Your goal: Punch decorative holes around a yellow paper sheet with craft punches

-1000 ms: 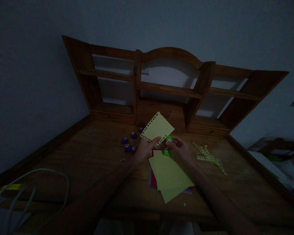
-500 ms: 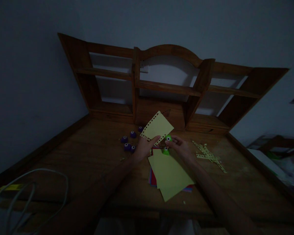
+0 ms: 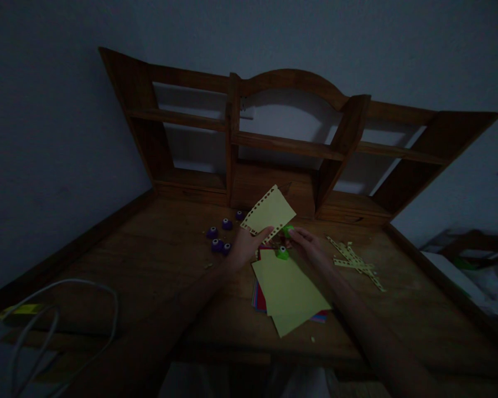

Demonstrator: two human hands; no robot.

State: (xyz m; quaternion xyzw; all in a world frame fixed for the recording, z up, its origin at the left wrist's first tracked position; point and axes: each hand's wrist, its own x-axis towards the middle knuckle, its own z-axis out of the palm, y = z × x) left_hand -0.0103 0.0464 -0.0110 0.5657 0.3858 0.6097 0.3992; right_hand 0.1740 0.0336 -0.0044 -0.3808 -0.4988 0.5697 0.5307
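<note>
desk (image 3: pixel 149 260): wooden, with a shelf unit at the back
paper stack (image 3: pixel 288 293): on desk, under the hands
left hand (image 3: pixel 243 249): pinched shut on punched yellow sheet (image 3: pixel 269 213), raised
right hand (image 3: pixel 309 246): fingers closed around green punch (image 3: pixel 288 230)

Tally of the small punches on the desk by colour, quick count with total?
Purple punches: 5, in a cluster on the desk left of the left hand.
Green punches: 2, one on the yellow sheet stack, one at the right hand.
Total: 7
</note>
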